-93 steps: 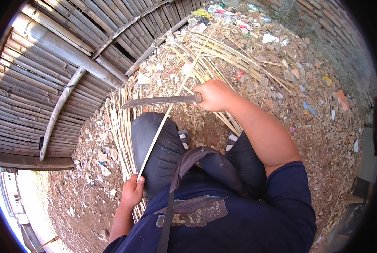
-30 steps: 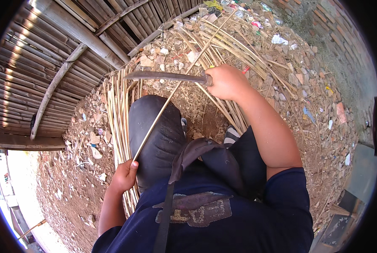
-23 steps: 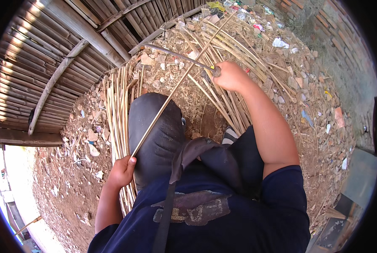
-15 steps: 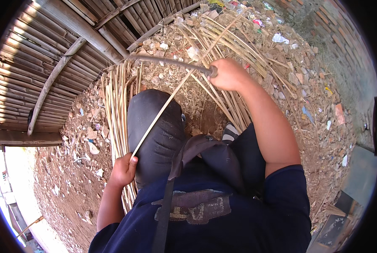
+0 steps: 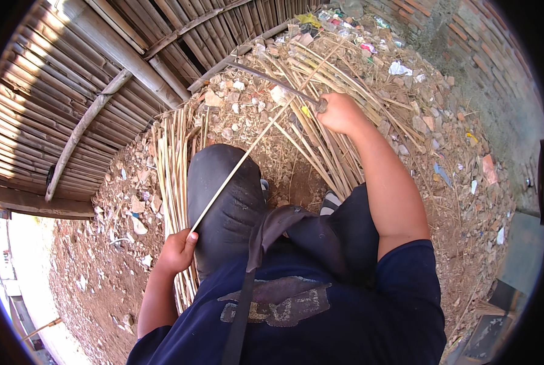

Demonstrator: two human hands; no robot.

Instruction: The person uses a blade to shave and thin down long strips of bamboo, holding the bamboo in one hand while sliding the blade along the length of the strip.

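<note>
My left hand [image 5: 178, 251] is closed around the near end of a pale bamboo strip [image 5: 230, 175], by the left side of my bent knee. The strip slants up and right across the dark trouser leg toward the cut bamboo on the ground. In my right hand [image 5: 343, 114] is the handle of a long, dark, narrow-bladed knife [image 5: 270, 79]. Its blade points up and left, over or against the strip near the hand; contact cannot be told. A bundle of pale bamboo strips [image 5: 171, 163] lies along my left leg.
More bamboo strips [image 5: 369, 85] are strewn on the rubble-covered ground ahead and right. A bamboo-slat wall [image 5: 47, 109] with wooden poles rises at the left, and a brick wall [image 5: 497, 79] stands at the right. Broken stones and litter surround my feet.
My right hand has shifted slightly right and down, and the blade now tilts more steeply, its far end higher and further right. The left hand keeps its hold on the strip. The view has shifted slightly.
</note>
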